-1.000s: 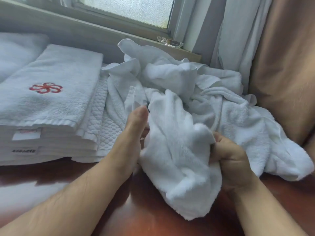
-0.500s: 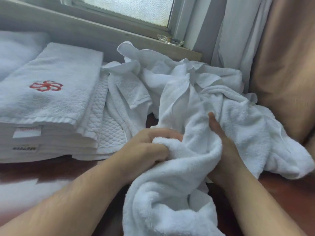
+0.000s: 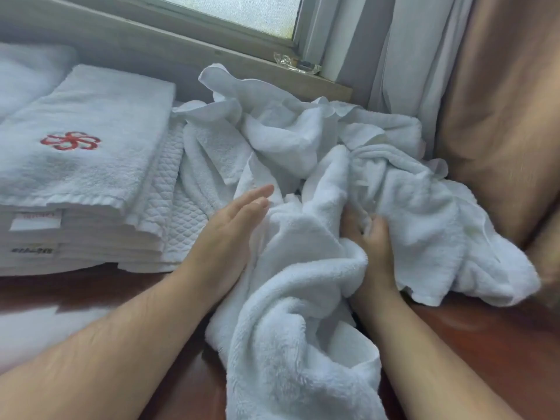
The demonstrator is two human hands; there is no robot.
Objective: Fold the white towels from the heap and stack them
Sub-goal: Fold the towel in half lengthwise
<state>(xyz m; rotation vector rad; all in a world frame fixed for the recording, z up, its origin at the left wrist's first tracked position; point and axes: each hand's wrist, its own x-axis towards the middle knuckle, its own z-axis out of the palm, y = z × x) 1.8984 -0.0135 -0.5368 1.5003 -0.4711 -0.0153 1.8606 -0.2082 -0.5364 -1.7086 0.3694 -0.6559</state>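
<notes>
From the head camera: a white towel is seen draped off the heap onto the table. The left hand is laid flat against it, fingers straight. A fold is gripped in the curled right hand. A stack of folded towels is seen left, just beside the heap

Folded stack left, heap right, one towel out front.
On the tabletop the folded stack sits far left, the heap just beside it on the right, both backed against the windowsill. A curtain hangs behind the heap. One towel drapes from the heap toward the near edge, between the left hand and the right hand.
</notes>
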